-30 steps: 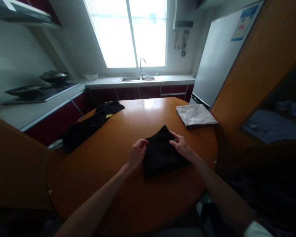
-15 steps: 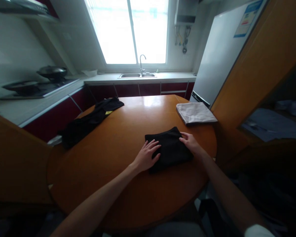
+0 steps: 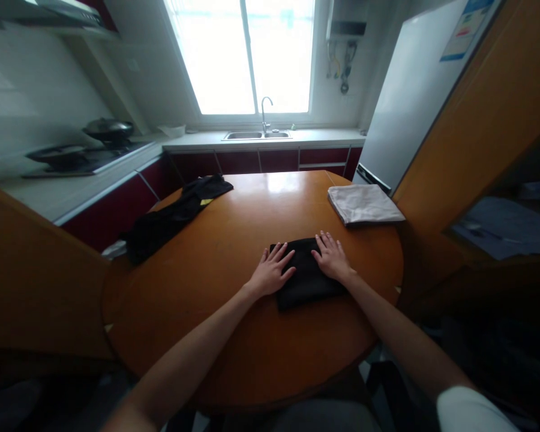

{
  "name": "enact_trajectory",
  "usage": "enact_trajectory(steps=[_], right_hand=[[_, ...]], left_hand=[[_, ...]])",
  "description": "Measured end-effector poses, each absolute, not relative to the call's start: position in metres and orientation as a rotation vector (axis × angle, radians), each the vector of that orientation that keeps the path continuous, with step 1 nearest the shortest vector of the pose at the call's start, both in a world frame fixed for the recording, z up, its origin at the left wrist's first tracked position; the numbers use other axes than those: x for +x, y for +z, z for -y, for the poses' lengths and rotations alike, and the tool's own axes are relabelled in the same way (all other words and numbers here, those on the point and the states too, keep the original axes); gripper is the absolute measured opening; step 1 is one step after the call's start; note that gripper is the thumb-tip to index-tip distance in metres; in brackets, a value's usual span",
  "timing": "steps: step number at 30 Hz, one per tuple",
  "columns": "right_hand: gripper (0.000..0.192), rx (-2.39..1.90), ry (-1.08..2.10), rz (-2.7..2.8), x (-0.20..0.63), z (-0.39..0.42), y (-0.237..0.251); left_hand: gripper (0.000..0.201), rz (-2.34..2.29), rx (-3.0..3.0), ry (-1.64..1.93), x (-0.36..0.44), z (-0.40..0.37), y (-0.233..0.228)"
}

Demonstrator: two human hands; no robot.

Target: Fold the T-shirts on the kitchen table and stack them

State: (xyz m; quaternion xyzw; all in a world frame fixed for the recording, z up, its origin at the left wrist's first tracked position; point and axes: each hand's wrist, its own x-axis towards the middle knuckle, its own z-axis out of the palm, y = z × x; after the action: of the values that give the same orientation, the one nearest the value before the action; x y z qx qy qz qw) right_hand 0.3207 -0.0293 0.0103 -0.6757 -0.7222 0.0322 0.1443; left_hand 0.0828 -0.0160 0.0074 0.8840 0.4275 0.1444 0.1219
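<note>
A black garment (image 3: 308, 279), folded into a compact rectangle, lies flat near the front of the wooden table (image 3: 234, 240). My left hand (image 3: 271, 273) rests flat on its left side, fingers spread. On its upper right part lies my right hand (image 3: 332, 258), palm down with the fingers stretched out. Both hands press on the cloth without gripping it. What kind of garment it is cannot be made out.
Another black garment (image 3: 175, 219) with a small yellow patch lies loosely along the table's left edge. A folded pale cloth stack (image 3: 364, 204) sits at the back right. Behind are a counter with a sink (image 3: 256, 135), a stove (image 3: 90, 159) and a fridge (image 3: 409, 96).
My right hand has shifted from the garment's right edge onto its upper surface, fingers now stretched flat. My left hand stays on the left side. The view has turned slightly left.
</note>
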Motion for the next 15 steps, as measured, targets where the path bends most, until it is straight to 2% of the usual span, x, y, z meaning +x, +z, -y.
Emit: enact_trajectory(steps=[4,10,15], right_hand=[[0.064,-2.028,0.146,2.079,0.327,0.025,-0.008],[0.065,-2.029,0.174,2.074,0.328,0.024,-0.007],[0.065,-2.025,0.193,2.066,0.328,0.024,-0.006]], left_hand=[[0.06,-1.271,2.556,0.377,0.082,0.011,0.004],[0.056,-1.415,2.51,0.368,0.081,0.001,0.009],[0.056,-1.365,2.601,0.605,0.09,0.022,0.016]])
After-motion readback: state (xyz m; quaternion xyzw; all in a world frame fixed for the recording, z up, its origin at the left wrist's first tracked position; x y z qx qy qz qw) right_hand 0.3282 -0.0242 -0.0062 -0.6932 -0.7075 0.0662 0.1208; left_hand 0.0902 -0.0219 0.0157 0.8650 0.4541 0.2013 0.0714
